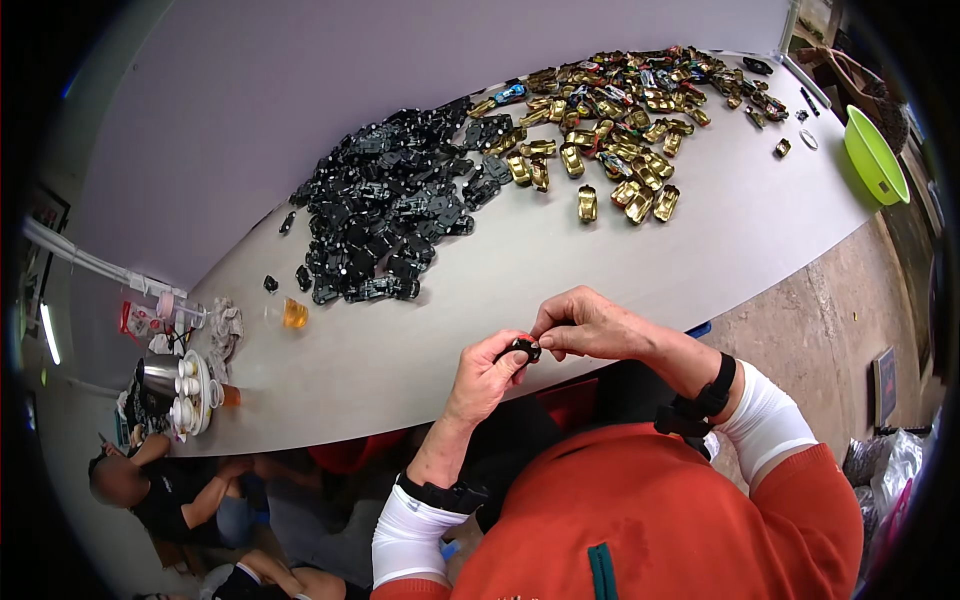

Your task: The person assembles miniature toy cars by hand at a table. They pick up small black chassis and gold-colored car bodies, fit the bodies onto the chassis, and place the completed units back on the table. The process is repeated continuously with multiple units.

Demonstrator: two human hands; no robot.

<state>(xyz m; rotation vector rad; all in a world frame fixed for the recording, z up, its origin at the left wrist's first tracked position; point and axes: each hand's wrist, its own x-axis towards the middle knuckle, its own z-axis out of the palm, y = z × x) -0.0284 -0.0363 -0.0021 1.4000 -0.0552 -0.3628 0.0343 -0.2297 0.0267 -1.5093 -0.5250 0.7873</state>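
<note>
Tray (203,372) holds cups (184,386); left hand (484,378), black part (519,350).

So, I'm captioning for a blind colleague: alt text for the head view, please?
The left hand holds a small black part while the right hand's fingertips touch it; a table bears heaps of black pieces and gold toy cars.

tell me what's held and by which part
The left hand holds a small black piece by its left side; the right hand is at its right end, grip unclear.
</note>
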